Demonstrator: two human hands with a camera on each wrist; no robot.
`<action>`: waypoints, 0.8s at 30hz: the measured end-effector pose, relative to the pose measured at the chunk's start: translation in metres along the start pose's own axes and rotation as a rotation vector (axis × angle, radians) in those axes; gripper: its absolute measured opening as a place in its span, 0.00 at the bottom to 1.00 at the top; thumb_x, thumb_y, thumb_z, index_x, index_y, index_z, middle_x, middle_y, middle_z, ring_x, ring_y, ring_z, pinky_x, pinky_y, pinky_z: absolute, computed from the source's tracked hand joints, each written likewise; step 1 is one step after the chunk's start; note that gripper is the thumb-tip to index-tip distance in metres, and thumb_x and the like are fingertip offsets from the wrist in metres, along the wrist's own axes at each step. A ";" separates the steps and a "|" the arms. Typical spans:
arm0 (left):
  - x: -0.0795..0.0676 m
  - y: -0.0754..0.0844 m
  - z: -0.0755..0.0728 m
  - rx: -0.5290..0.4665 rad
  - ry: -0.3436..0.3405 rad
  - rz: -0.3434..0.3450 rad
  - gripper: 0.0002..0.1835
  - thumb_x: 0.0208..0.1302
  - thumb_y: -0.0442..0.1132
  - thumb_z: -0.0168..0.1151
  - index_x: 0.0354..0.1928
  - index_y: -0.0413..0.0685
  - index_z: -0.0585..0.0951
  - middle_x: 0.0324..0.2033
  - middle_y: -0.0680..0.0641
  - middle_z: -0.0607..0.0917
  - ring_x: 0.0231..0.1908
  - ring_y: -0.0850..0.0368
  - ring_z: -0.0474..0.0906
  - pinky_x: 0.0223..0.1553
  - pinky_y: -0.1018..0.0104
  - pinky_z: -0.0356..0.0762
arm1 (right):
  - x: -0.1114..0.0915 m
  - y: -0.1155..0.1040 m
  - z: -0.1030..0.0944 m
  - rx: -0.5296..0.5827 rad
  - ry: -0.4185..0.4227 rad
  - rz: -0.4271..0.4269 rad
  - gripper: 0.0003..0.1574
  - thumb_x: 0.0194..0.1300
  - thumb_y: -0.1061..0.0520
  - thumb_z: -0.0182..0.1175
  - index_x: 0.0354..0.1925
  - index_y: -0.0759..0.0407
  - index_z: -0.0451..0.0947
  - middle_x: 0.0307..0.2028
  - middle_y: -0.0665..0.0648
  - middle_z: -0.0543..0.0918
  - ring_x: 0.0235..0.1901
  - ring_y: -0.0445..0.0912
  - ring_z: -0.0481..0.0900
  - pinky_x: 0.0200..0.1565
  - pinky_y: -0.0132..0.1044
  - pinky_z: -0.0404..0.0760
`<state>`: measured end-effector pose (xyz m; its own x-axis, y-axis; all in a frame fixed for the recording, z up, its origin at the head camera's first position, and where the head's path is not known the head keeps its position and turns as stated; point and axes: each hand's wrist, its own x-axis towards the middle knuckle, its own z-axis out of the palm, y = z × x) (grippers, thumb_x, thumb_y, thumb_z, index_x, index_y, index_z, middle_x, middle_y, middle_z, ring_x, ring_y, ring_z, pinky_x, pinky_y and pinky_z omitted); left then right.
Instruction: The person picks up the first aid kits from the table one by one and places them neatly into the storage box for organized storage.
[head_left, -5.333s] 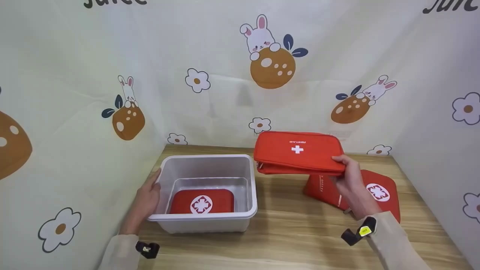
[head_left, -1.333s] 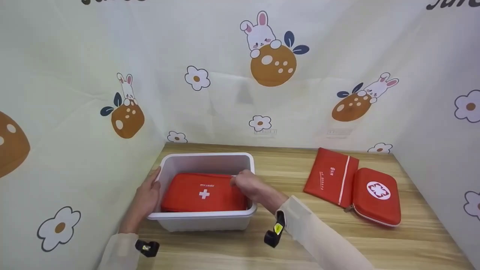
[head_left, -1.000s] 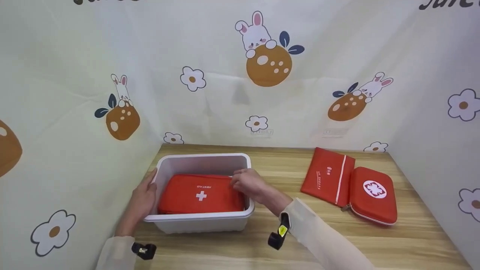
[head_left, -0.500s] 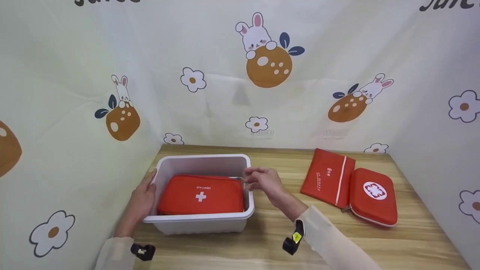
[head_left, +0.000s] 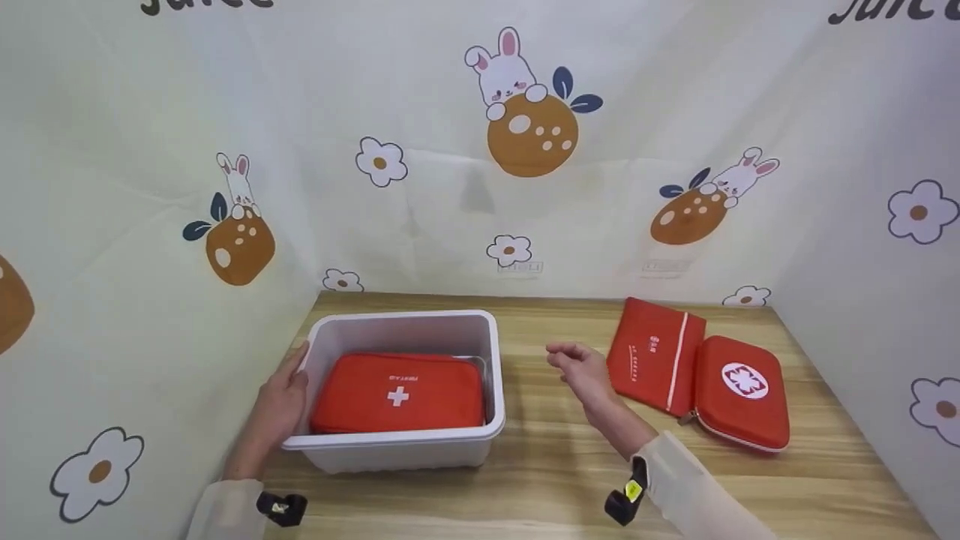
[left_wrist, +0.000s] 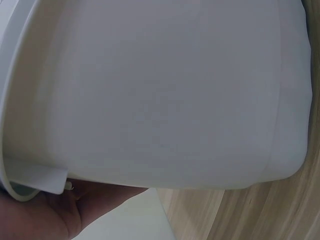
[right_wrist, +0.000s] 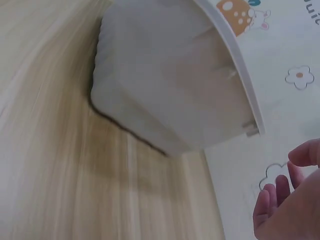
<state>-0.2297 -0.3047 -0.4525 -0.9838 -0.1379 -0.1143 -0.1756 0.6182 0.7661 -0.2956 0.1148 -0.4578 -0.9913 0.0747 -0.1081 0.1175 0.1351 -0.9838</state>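
Red fabric, flat and rectangular, the striped pouch (head_left: 655,352) lies on the wooden tabletop (head_left: 540,480) well to the right of the white tub (head_left: 405,455). Its long axis runs roughly near to far, much as the tub's right wall does, with the far end leaning slightly away from the tub. Of the two hands, the right hand (head_left: 586,373) is nearer: it stands between the tub and the pouch, closer to the pouch, so from that hand the pouch is on the side away from the tub. Whether the two touch cannot be told. The fingertips point back toward the tub's right rim. Released and holding nothing, the right hand has its fingers (right_wrist: 282,188) loosely bent.

At the opposite side, the left hand (head_left: 279,401) touches the tub's left rim; how far its fingers curl there is hidden, so I cannot tell whether it grips. Inside the tub lies a red first-aid bag (head_left: 435,390), white cross upward, its long axis running left to right. Farthest right of the tub sits a red zipped case (head_left: 742,421) with a round emblem, beside the pouch.
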 end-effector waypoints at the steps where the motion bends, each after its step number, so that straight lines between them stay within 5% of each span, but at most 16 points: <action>1: 0.000 0.000 0.000 -0.001 -0.001 0.000 0.31 0.79 0.39 0.32 0.81 0.53 0.44 0.79 0.36 0.47 0.79 0.34 0.42 0.77 0.36 0.43 | 0.000 0.002 -0.004 -0.010 0.009 0.000 0.13 0.66 0.60 0.60 0.47 0.63 0.83 0.48 0.60 0.85 0.46 0.45 0.80 0.42 0.30 0.78; 11: -0.001 0.001 0.001 -0.005 -0.009 -0.013 0.31 0.80 0.39 0.31 0.81 0.54 0.43 0.80 0.37 0.47 0.79 0.35 0.41 0.77 0.36 0.42 | 0.002 0.024 -0.045 -0.073 0.121 0.001 0.14 0.68 0.61 0.61 0.50 0.66 0.82 0.40 0.55 0.85 0.37 0.39 0.79 0.43 0.29 0.80; 24: 0.000 0.001 0.001 0.032 0.015 -0.003 0.31 0.79 0.39 0.32 0.81 0.52 0.46 0.79 0.35 0.48 0.79 0.34 0.41 0.78 0.37 0.42 | -0.004 0.048 -0.104 -0.171 0.267 0.055 0.20 0.70 0.57 0.60 0.57 0.65 0.77 0.50 0.59 0.82 0.47 0.45 0.76 0.40 0.24 0.76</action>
<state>-0.2299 -0.3037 -0.4524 -0.9827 -0.1514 -0.1070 -0.1800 0.6423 0.7450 -0.2800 0.2239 -0.4900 -0.9355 0.3397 -0.0971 0.2011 0.2861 -0.9368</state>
